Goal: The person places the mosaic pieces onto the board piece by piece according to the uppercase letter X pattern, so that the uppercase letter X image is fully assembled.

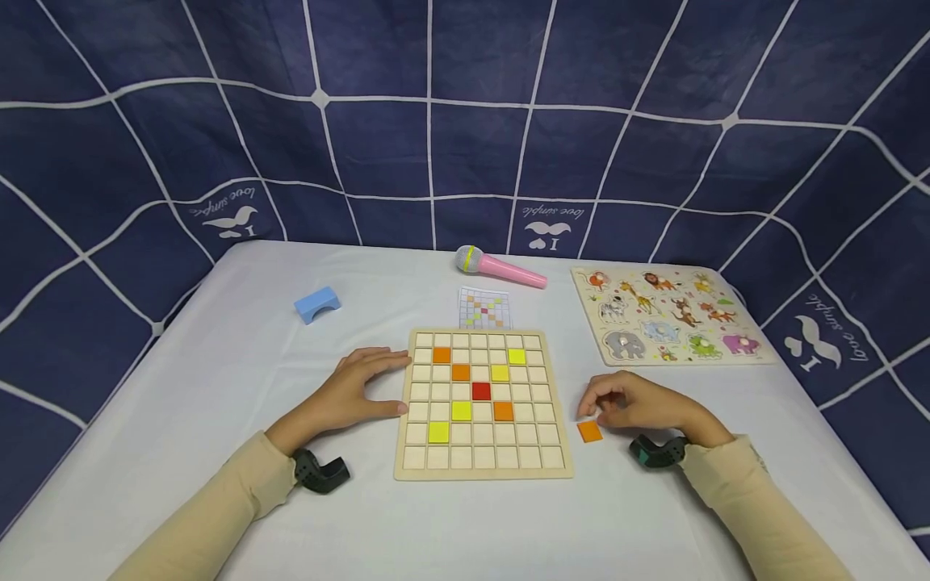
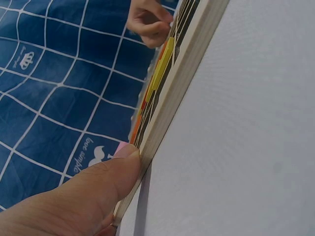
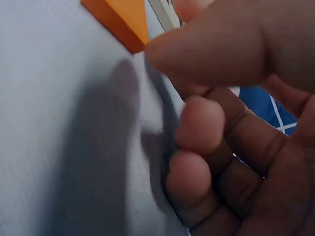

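Note:
A square wooden grid board (image 1: pixel 483 474) lies on the table with several orange, yellow and red tiles in its cells. My left hand (image 1: pixel 363 387) rests at the board's left edge, thumb and fingertips touching the rim. The left wrist view shows that thumb (image 2: pixel 110 172) against the board's side (image 2: pixel 172 93). To the right of the board, a loose orange square tile (image 1: pixel 590 432) lies on the cloth. Loosely bent, the fingers of my right hand (image 1: pixel 639 401) hover around this tile. In the right wrist view the thumb tip (image 3: pixel 167 51) meets the tile's corner (image 3: pixel 123 19).
Behind the board lies a printed pattern card (image 1: pixel 484 307), partly covered by its far edge. Farther back is a pink toy microphone (image 1: pixel 508 270). An animal puzzle board (image 1: pixel 672 315) sits at the back right, a blue arch block (image 1: pixel 317 304) at the back left.

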`<action>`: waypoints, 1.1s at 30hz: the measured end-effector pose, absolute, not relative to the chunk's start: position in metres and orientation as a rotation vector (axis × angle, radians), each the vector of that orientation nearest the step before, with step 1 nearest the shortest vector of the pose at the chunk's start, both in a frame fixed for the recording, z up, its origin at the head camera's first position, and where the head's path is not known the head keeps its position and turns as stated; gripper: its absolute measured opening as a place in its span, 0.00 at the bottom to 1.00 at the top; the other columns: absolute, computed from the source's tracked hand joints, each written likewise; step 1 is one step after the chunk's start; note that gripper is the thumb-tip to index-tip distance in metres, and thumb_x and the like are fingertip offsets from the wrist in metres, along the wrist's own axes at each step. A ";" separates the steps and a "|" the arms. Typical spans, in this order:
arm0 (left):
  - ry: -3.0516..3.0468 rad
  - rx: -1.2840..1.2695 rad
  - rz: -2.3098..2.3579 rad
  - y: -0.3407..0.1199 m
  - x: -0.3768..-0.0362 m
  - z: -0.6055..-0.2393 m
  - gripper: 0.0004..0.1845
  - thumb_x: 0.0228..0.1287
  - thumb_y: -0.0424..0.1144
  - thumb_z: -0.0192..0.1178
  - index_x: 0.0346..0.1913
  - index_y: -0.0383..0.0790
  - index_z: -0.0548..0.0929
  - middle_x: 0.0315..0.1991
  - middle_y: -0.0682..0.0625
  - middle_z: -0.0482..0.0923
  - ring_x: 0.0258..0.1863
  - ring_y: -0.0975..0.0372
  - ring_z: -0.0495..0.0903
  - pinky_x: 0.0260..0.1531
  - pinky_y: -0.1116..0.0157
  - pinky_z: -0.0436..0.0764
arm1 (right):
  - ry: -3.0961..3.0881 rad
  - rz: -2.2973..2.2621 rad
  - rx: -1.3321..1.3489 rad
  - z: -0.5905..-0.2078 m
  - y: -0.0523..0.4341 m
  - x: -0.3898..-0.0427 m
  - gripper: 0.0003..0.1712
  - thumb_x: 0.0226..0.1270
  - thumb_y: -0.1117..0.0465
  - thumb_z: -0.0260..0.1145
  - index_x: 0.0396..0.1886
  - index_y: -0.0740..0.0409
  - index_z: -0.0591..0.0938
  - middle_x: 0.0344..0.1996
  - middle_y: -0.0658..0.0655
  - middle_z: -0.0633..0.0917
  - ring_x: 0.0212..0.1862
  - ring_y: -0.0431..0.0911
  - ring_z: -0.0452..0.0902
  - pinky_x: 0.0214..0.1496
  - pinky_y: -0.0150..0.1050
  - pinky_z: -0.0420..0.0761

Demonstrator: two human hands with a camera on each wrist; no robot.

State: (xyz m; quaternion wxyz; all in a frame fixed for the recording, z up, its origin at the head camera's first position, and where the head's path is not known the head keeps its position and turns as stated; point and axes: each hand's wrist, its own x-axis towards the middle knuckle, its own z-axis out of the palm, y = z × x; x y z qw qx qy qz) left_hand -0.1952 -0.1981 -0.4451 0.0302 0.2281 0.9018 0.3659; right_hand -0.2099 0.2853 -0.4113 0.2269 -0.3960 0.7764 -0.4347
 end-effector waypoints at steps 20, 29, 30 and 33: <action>2.772 0.678 1.130 -0.199 -0.194 -0.446 0.41 0.59 0.47 0.83 0.74 0.38 0.80 0.75 0.40 0.76 0.77 0.38 0.63 0.72 0.33 0.57 | 2.226 -1.087 -1.087 -0.412 0.285 -0.207 0.15 0.59 0.75 0.78 0.46 0.61 0.91 0.33 0.58 0.80 0.29 0.47 0.70 0.31 0.33 0.71; 2.778 0.689 1.137 -0.198 -0.193 -0.446 0.40 0.59 0.47 0.83 0.73 0.38 0.81 0.75 0.39 0.76 0.77 0.37 0.63 0.72 0.32 0.57 | 2.306 -1.156 -1.053 -0.415 0.284 -0.208 0.14 0.60 0.73 0.79 0.44 0.60 0.87 0.30 0.58 0.80 0.28 0.48 0.71 0.30 0.33 0.72; 2.778 0.691 1.138 -0.198 -0.193 -0.446 0.40 0.59 0.46 0.83 0.73 0.37 0.81 0.75 0.39 0.76 0.77 0.37 0.63 0.72 0.32 0.57 | 2.315 -1.165 -1.058 -0.415 0.284 -0.208 0.14 0.60 0.73 0.79 0.44 0.60 0.87 0.30 0.58 0.80 0.28 0.49 0.71 0.30 0.33 0.72; 2.784 0.698 1.136 -0.198 -0.193 -0.446 0.40 0.59 0.47 0.83 0.73 0.37 0.81 0.75 0.39 0.76 0.77 0.37 0.63 0.72 0.32 0.57 | 2.338 -1.181 -1.072 -0.416 0.281 -0.208 0.14 0.60 0.73 0.79 0.44 0.60 0.87 0.29 0.58 0.80 0.28 0.50 0.71 0.29 0.33 0.72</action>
